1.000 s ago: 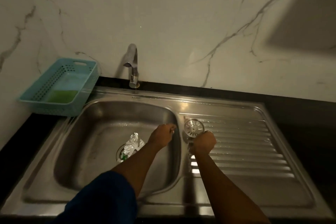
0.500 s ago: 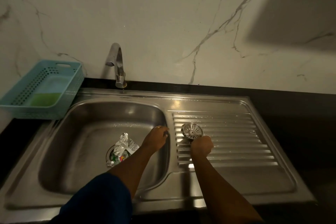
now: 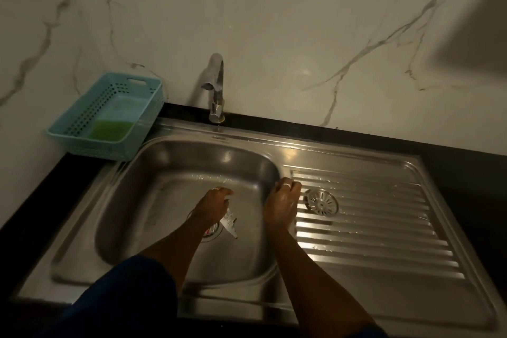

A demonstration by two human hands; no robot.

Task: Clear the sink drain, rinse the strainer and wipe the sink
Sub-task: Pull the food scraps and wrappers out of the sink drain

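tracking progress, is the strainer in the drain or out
Out: the strainer lies on the ribbed drainboard, right of the basin.

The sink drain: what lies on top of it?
A crumpled silver wrapper lies on the drain, partly under the left hand. Hand and wrapper cover the opening, so anything deeper is hidden.
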